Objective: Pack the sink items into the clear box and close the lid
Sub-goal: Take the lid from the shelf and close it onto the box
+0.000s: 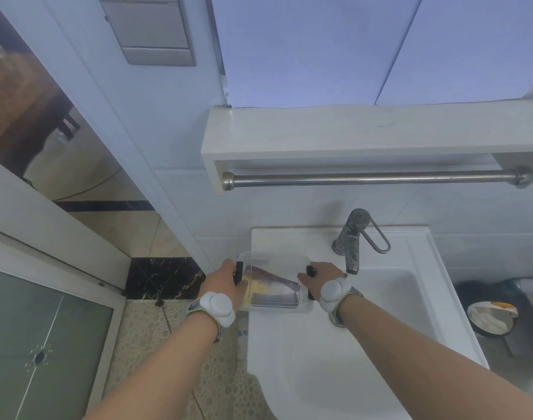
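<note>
A clear box (273,262) with its clear lid on rests on the left rim of the white sink (313,334). Through the lid I see a dark comb (276,299), a brownish item and something yellow. My left hand (226,281) grips the box's left end over a black side latch. At the right end, my right hand (321,278) presses on the other black latch (310,271). Both wrists wear white bands.
A worn metal tap (354,237) stands just right of the box, above the basin. A towel rail (374,178) hangs under a white shelf (365,131) on the wall. A round mirror (491,318) lies low at the right. A door frame and tiled floor are to the left.
</note>
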Tool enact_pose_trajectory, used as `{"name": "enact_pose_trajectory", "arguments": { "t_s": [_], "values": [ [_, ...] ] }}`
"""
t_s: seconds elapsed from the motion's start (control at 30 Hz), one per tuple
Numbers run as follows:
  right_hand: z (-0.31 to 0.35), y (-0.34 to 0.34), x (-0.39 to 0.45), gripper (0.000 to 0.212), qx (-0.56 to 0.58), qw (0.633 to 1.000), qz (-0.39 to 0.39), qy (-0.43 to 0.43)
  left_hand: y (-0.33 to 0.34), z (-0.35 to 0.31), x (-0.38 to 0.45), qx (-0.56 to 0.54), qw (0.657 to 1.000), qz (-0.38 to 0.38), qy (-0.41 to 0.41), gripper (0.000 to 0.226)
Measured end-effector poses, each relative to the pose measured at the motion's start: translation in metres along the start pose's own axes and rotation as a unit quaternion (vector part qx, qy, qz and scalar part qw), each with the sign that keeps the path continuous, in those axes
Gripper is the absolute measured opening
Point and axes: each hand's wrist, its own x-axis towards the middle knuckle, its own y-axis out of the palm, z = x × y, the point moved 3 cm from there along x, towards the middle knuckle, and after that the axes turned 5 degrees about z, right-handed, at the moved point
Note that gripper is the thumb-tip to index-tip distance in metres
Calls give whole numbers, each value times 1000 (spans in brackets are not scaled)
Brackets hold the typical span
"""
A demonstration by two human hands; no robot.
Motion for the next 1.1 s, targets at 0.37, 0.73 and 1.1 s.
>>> {"name": "enact_pose_trajectory", "arguments": {
  "t_s": [0.37, 0.73, 1.1],
  "values": [
    [-5, -10, -2, 51, 119, 991, -62, 5, -5, -12, 6, -108, 994, 23, 17, 33],
    [8, -39, 19, 57, 120, 989, -89, 9, 3, -32, 45, -214, 971, 101, 15, 59],
    [7, -36, 33, 57, 104, 991, -88, -14, 3, -42, 60, -163, 975, 148, -7, 67]
  ]
}}
